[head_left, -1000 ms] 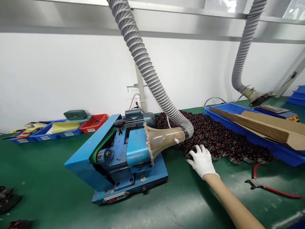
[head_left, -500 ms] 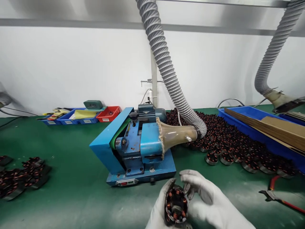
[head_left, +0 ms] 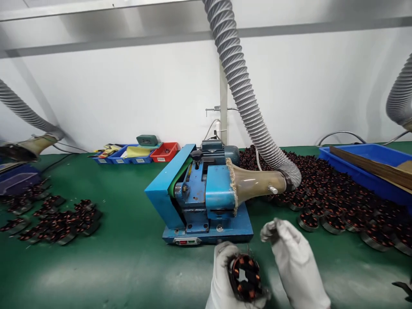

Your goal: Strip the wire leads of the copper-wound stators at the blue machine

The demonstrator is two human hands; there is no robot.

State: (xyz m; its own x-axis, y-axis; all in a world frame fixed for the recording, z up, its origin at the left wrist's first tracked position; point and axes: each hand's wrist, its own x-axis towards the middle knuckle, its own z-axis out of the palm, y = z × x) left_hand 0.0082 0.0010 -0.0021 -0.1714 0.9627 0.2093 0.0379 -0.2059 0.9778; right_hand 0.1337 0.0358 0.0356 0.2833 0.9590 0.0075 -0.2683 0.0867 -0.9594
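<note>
A white glove covers my left hand (head_left: 224, 274), whose fingers wrap round a ring-shaped motor stator (head_left: 245, 278) with copper windings. The stator faces the camera, and thin wire ends stick up from its top edge. To its right is my gloved right hand (head_left: 291, 257), raised and apart from the stator. Its fingers are bent together, and a faint thin strand shows near them; what they hold, if anything, is too small to make out. Just beyond both hands stands a blue belt grinding machine (head_left: 199, 193).
A ribbed grey hose (head_left: 244, 86) comes down to the machine's funnel (head_left: 257, 184). Many stators (head_left: 322, 189) lie at the right beside a blue tray (head_left: 380, 184). More stators (head_left: 64, 223) lie at the left. Small bins (head_left: 165, 152) stand behind. Pliers (head_left: 404, 288) show at the right edge.
The view has turned left. My right hand has moved away from the stator, up and to the right, and its fingers have drawn together. My left hand still holds the stator, now tilted differently.
</note>
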